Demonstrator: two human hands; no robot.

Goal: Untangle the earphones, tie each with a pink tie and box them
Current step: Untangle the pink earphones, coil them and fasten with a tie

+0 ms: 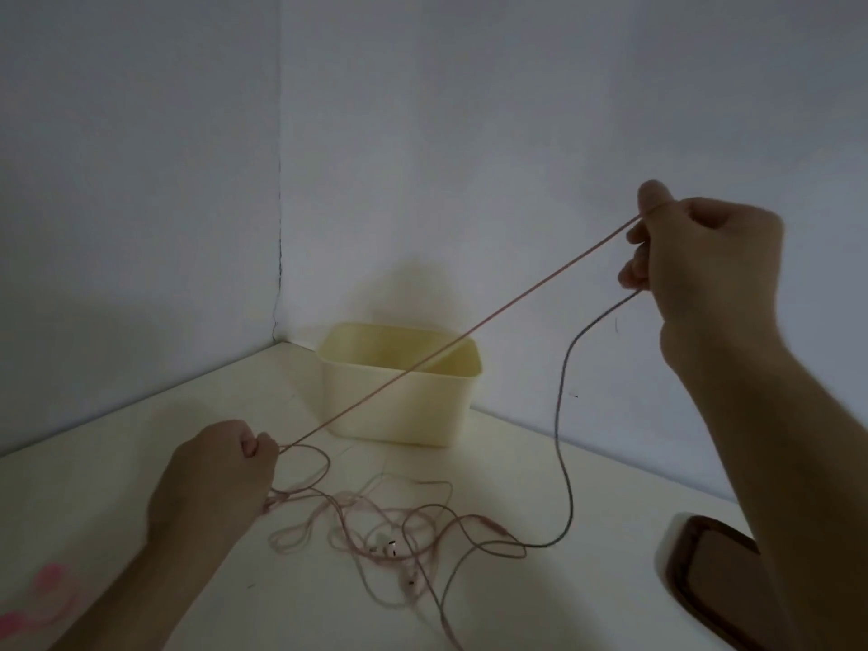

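Observation:
A tangle of pink earphone cables (pixel 399 533) lies on the pale table (pixel 94 500), with white earbuds (pixel 389 547) in its middle. My left hand (pixel 220 476) pinches one pink cable low over the table. That cable (pixel 451 354) runs taut up to my right hand (pixel 704 265), raised at the right, which grips it. A darker grey cable (pixel 563 444) hangs from the same hand down into the tangle. Pink ties (pixel 42 594) lie at the table's lower left edge.
A cream open box (pixel 399 406) stands in the corner behind the tangle, its inside seeming empty. A dark brown lid or tray (pixel 704 570) lies at the right, partly behind my right forearm. Grey walls close the table at back and left.

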